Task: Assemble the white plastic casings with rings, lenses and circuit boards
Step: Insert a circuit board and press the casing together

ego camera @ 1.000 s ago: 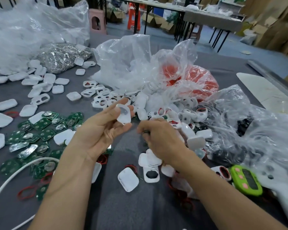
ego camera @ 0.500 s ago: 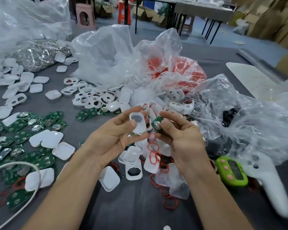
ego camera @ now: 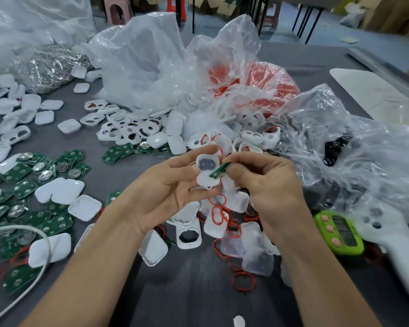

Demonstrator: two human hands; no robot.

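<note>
While the left hand (ego camera: 172, 185) pinches the white casing (ego camera: 207, 172) by its rim above the worktop (ego camera: 198, 291), the right hand (ego camera: 265, 185) grip pinches 1 green circuit board (ego camera: 219, 172) against it. Both look light, stiff and probably slippery, so edges suit best.

White casing (ego camera: 207, 172) upright, held — green board (ego camera: 219, 171) tilted against it.

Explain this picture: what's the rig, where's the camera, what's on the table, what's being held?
No machine: a person works with bare hands, filmed by a wide-angle camera worn on the head, looking down. The left hand holds a white casing; the right hand pinches a green circuit board at its edge. On the grey table lie loose casings, more green boards at the left, red rings below the hands, plastic bags behind, and a green gadget at the right.
</note>
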